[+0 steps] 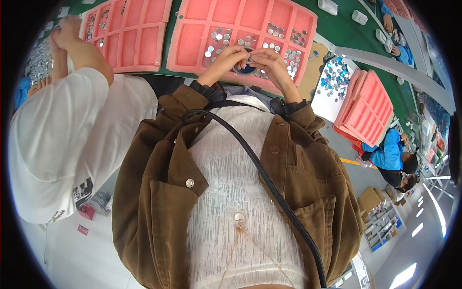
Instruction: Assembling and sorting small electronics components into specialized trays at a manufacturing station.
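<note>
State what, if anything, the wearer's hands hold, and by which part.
Cannot be told: the left hand and right hand are close together; anything pinched is indistinct.

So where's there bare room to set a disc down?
Center pink tray: its top compartments, and the lower left one beside silver discs. The white sheet looks bare below its blue discs. It's crowded just right of the right hand, where more silver discs lie.
</note>
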Motion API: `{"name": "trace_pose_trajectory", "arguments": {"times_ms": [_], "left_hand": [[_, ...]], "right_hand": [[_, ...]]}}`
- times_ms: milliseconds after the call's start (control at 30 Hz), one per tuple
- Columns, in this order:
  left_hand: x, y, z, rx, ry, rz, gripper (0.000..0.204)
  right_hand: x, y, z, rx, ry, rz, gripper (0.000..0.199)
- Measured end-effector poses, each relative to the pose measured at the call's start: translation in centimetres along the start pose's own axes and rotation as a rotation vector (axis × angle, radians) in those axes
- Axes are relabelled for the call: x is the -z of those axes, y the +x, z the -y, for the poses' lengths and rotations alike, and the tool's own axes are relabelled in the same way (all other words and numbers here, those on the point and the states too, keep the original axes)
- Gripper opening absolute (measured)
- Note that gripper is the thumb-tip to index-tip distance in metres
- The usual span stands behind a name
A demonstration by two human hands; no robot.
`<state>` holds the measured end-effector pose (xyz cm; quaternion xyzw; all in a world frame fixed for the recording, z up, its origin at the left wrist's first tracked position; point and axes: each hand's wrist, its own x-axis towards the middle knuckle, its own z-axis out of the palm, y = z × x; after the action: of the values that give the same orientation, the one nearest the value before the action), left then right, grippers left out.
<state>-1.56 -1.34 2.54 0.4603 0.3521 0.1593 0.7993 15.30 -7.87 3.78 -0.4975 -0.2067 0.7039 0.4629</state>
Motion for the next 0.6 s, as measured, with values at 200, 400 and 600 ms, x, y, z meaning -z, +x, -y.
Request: {"name": "trace_pose_trajectory", "arguments": {"times_ms": [200,400,600], "left_hand": [[0.3,0.0,0.7,0.009,0.076,-0.061,0.015],[-1.3,1.5,0.3,-0.116,0.922,-0.154,0.021],[-1.5,1.3,0.9,-0.292,0.87,-0.072,0.021]], "right_hand": [[0.7,0.8,0.4,0.02,-0.108,-0.042,0.02],[7.8,5.5,5.4,0.617,-0.964,-0.643,0.014],[10.9,8.8,3.9,0.427,-1.871,-0.586,0.012]]}}
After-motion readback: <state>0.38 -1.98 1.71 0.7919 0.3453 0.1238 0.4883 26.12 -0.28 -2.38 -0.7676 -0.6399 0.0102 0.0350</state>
